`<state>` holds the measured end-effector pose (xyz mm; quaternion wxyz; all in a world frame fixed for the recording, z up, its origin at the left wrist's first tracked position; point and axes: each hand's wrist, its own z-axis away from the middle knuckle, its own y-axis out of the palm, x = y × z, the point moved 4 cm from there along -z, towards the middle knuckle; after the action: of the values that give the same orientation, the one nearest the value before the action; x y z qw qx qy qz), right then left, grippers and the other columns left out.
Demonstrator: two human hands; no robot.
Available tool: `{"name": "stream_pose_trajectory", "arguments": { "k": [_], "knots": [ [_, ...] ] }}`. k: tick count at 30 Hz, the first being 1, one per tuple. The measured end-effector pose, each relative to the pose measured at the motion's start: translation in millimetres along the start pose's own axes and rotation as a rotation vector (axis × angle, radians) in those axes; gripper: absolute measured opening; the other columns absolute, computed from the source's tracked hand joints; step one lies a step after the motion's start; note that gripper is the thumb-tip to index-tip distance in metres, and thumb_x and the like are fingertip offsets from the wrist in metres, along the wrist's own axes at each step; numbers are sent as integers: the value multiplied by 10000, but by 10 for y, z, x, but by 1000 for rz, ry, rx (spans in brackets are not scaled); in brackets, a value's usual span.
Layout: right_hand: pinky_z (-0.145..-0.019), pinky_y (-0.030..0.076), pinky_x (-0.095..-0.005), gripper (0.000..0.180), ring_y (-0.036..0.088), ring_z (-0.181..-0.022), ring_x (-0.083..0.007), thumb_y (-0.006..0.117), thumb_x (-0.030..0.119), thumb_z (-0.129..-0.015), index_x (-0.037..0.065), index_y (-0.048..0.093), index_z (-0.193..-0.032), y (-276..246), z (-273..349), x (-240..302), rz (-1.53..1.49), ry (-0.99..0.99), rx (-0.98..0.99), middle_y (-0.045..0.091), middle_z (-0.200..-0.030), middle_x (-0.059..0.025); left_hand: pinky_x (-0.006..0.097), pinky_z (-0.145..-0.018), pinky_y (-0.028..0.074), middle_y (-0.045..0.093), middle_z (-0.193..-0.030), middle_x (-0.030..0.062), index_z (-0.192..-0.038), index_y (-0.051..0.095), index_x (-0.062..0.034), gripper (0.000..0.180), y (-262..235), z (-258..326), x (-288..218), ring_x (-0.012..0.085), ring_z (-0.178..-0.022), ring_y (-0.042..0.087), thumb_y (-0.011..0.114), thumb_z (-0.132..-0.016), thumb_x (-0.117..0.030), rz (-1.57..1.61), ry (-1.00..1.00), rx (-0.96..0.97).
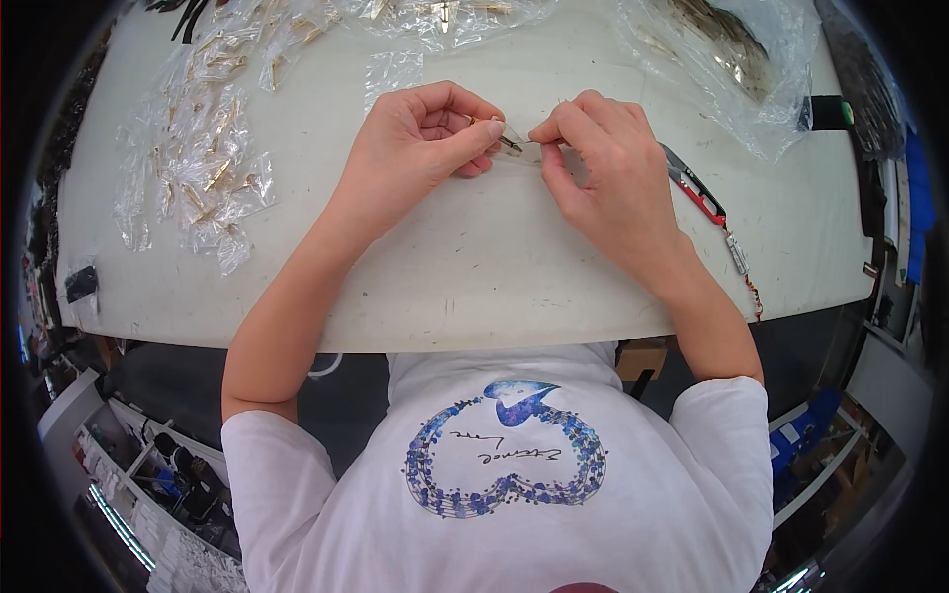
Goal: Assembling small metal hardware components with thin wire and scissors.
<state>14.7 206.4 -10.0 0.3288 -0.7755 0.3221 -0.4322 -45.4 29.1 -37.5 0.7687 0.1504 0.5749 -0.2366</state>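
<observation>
Over the middle of the table, my left hand (420,133) is closed, thumb and fingers pinching a slim gold-coloured metal piece (509,144) whose darker tip sticks out to the right. A small clear plastic bag (522,156) shows around and below that tip. Its right side reaches to my right hand (611,158), where thumb and forefinger are pinched together on the thin film. The two hands are a short gap apart. My left fingers hide most of the metal piece, so its exact kind cannot be made out.
Many clear bags with gold-coloured pieces (213,178) lie at the left and along the far side of the white table (474,287). A red and black cutter (700,190) on a cord lies right of my right hand. A large clear bag (791,54) sits at the far right.
</observation>
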Motion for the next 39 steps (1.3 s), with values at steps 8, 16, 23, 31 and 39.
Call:
{"name": "stream_pose_trajectory", "arguments": {
  "k": [8, 16, 23, 31, 39],
  "knots": [
    [-764, 492, -379, 123, 605, -808, -273, 668, -24, -803, 57, 647, -894, 50, 11, 9, -39, 0, 4, 605, -831, -75, 239, -738, 570, 725, -901, 77, -1066, 700, 5, 214, 1, -22, 41, 115, -799, 697, 713, -942, -169, 16, 17, 13],
    [-836, 541, -360, 251, 710, -935, -253, 584, -48, -910, 42, 622, -1141, 39, 3, -54, -457, 275, 55, 715, -998, -136, 247, -735, 573, 726, -902, 84, -1047, 673, -7, 191, -4, -28, -3, 131, -806, 706, 706, -944, -165, 110, -1, 18],
    [-892, 511, -323, 291, 686, -993, -164, 549, -1, -970, 27, 564, -1259, 42, -120, -166, -848, 254, -200, 675, -1185, -109, 286, -802, 598, 729, -1010, 174, -1028, 596, -30, 157, -114, -20, -109, 178, -899, 726, 684, -953, -136, 309, 14, -19],
    [-829, 489, -273, 233, 596, -855, -99, 607, 57, -971, 22, 606, -1202, -67, -31, -6, -737, 408, -161, 630, -1004, -51, 286, -772, 582, 689, -926, 79, -1026, 571, -38, 187, 240, -31, 34, 145, -846, 691, 704, -941, -138, 517, 136, -18],
    [-835, 474, -275, 126, 590, -866, -117, 586, 51, -985, -12, 651, -1074, 5, -35, 51, -681, 381, -28, 651, -962, -42, 285, -726, 584, 684, -896, 82, -1034, 602, 2, 142, 286, 105, 77, 141, -810, 691, 659, -947, -95, 416, 222, 16]
  ]
}}
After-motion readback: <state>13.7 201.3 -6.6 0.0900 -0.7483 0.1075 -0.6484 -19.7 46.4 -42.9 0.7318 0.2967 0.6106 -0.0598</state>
